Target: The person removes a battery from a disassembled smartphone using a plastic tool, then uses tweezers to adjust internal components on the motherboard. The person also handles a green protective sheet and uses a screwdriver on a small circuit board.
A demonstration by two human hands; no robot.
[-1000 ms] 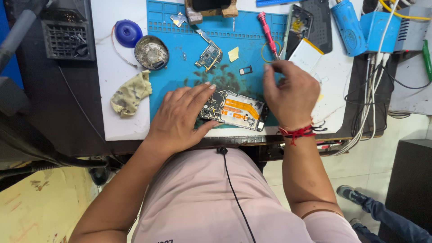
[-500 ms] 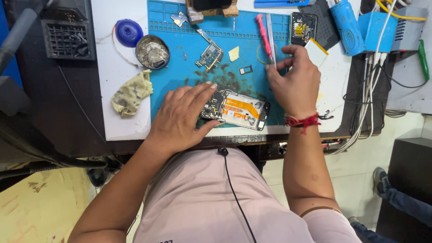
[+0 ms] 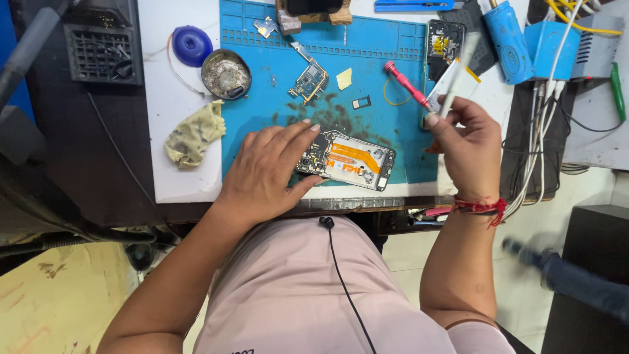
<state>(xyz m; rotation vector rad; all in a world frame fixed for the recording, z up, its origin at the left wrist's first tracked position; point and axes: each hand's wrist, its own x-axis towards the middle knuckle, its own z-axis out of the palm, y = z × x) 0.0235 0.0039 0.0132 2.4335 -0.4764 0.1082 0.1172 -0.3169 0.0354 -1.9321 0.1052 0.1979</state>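
the open phone (image 3: pixel 350 160) lies flat on the blue mat (image 3: pixel 386 59), close to the mat's near edge. its back is off, so the orange strip and the little parts inside show.

the left hand (image 3: pixel 268 172) lies flat with its fingers spread. it presses down on the left end of the phone and is not closed around anything.

the right hand (image 3: pixel 466 147) is up in the air, just to the right of the phone and not touching it. its fingers are pinched shut on a thin pale tool (image 3: pixel 458 73) that points up and away. the tool is blurry, so its tip is hard to see.

a red screwdriver (image 3: pixel 406 84) lies on the mat behind the phone, near the right hand. a small circuit board (image 3: pixel 309 80) sits on the mat farther back from the phone. a round metal dish (image 3: pixel 226 73) and a blue round lid (image 3: pixel 192 44) are far to the left behind the phone. a yellow rag (image 3: pixel 194 133) lies on the white tabletop (image 3: pixel 164 177), left of the phone and near the left hand. a blue heat gun (image 3: pixel 508 39) is far back to the right of the phone.
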